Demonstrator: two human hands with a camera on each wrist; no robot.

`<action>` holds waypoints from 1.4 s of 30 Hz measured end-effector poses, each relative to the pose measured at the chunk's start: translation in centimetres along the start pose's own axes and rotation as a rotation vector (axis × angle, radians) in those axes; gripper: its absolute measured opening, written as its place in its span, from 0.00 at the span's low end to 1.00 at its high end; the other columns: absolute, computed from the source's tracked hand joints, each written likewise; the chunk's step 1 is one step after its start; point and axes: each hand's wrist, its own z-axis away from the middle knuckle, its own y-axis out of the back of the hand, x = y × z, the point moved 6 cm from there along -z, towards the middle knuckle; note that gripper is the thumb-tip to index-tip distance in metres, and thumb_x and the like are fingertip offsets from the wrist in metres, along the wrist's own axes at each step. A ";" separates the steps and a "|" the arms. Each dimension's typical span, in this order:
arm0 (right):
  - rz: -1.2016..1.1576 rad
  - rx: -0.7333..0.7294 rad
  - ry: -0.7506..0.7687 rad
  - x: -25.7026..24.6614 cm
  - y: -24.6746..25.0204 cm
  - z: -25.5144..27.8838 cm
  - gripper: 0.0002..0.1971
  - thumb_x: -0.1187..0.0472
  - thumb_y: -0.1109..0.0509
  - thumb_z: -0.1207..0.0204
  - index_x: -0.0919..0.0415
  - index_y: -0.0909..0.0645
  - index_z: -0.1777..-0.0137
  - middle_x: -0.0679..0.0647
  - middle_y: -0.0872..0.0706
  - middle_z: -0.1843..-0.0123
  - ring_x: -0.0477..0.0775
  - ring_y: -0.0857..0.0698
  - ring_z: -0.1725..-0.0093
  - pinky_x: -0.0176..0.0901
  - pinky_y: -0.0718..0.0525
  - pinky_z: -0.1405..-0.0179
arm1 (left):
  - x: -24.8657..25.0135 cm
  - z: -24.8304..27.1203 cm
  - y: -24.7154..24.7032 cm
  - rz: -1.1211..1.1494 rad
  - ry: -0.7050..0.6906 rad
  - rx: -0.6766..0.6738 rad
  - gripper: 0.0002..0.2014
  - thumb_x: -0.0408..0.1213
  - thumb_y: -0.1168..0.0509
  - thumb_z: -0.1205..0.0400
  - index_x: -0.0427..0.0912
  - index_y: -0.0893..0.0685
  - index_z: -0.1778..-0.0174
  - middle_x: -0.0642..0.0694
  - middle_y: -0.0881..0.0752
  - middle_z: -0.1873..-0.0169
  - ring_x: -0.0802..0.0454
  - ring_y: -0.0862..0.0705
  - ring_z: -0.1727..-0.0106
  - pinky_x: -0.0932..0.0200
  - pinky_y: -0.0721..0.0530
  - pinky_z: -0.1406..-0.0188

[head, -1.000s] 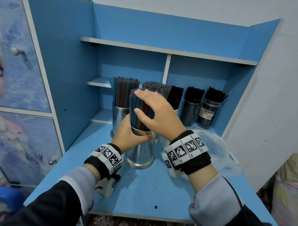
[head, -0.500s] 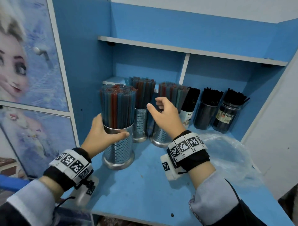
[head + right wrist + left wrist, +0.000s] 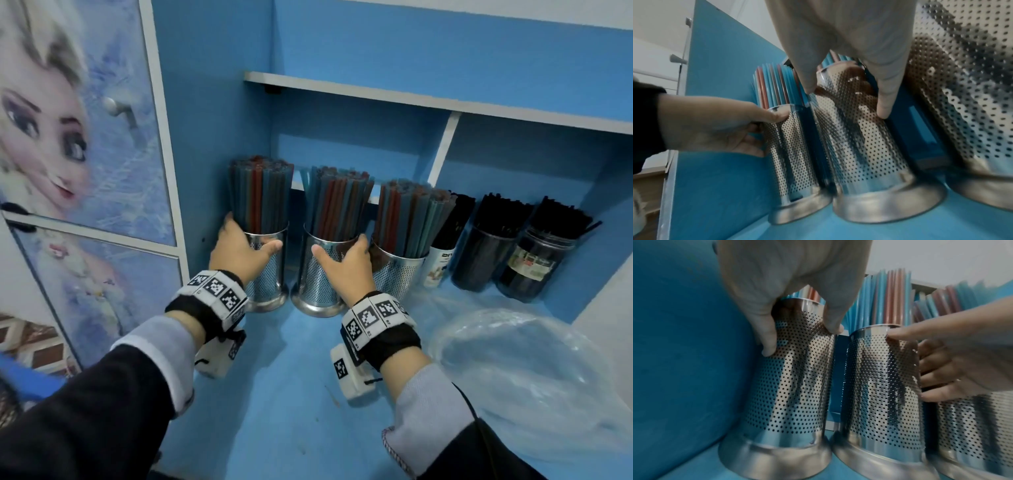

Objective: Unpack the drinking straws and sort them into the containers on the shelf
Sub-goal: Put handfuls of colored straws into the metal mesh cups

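Blue and red drinking straws (image 3: 261, 195) stand upright, packed into three perforated steel cylinder holders on the blue shelf (image 3: 294, 387). The left hand (image 3: 239, 253) wraps the leftmost steel holder (image 3: 269, 284) near its rim, against the side panel. The right hand (image 3: 346, 263) grips the middle steel holder (image 3: 317, 287), touching the third steel holder (image 3: 399, 274). Dark jars of black straws (image 3: 486, 253) stand further right, behind a crumpled clear plastic bag (image 3: 527, 373).

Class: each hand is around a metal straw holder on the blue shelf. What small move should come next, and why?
Probably let go with both hands. The left hand grips the left holder, the right hand the middle holder; both holders seem to stand upright on the shelf, full, in line with the third holder.
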 end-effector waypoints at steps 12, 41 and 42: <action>0.028 0.056 0.025 1.8 -0.4 -0.9 0.44 0.45 0.24 0.26 0.63 0.42 0.19 0.61 0.28 0.24 0.60 0.27 0.25 0.51 0.27 0.26 | 0.4 -1.3 -1.1 0.117 0.019 0.014 0.48 0.49 0.19 0.31 0.42 0.35 0.19 0.39 0.27 0.24 0.41 0.26 0.24 0.48 0.28 0.23; 0.525 0.139 -0.408 16.0 34.3 11.8 0.44 0.30 0.40 0.23 0.63 0.40 0.18 0.62 0.32 0.19 0.64 0.31 0.21 0.56 0.33 0.22 | 20.3 23.4 -20.4 0.127 -0.665 -0.769 0.23 0.31 0.43 0.13 0.57 0.25 0.23 0.48 0.21 0.26 0.44 0.18 0.34 0.53 0.23 0.30; 0.509 0.048 -0.521 17.8 34.3 12.1 0.45 0.29 0.45 0.22 0.63 0.44 0.16 0.61 0.36 0.16 0.64 0.33 0.20 0.57 0.34 0.22 | 20.0 23.7 -20.7 0.125 -0.646 -0.783 0.23 0.29 0.43 0.14 0.57 0.24 0.25 0.49 0.19 0.28 0.44 0.16 0.38 0.52 0.20 0.34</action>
